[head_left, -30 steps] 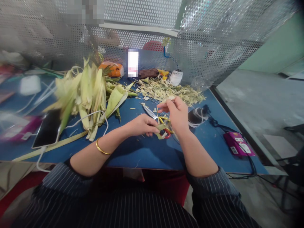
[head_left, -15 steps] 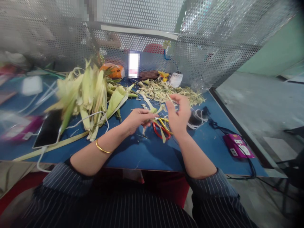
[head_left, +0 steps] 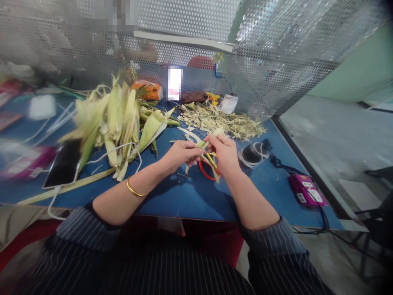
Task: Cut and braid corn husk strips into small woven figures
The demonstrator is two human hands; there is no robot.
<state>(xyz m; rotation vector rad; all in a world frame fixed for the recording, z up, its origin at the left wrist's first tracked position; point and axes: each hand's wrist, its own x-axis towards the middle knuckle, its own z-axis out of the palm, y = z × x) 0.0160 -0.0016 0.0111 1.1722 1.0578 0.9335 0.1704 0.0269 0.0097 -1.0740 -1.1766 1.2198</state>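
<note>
Between my two hands is a pale green corn husk strip [head_left: 201, 144], folded or knotted, with loose ends hanging down. My left hand [head_left: 181, 155] pinches it between thumb and fingers from the left. From the right, my right hand [head_left: 224, 151] is closed with thumb and fingertips on another part of the husk. Just beneath the hands, scissors with red and yellow handles [head_left: 207, 174] lie on the blue table, partly covered by my fingers and husk ends. A pile of corn husks [head_left: 118, 119] lies to the left of my left hand.
Husk scraps [head_left: 221, 119] are heaped behind my hands. A dark spool with white cord [head_left: 254, 155] stands right of my right hand, near a purple power strip [head_left: 307, 190]. At left lies a phone [head_left: 62, 164] with a white cable. A perforated metal screen [head_left: 184, 16] closes the back.
My right hand, formerly raised with spread fingers, has come down and left and closed on the husk. My left hand keeps its pinch in nearly the same place.
</note>
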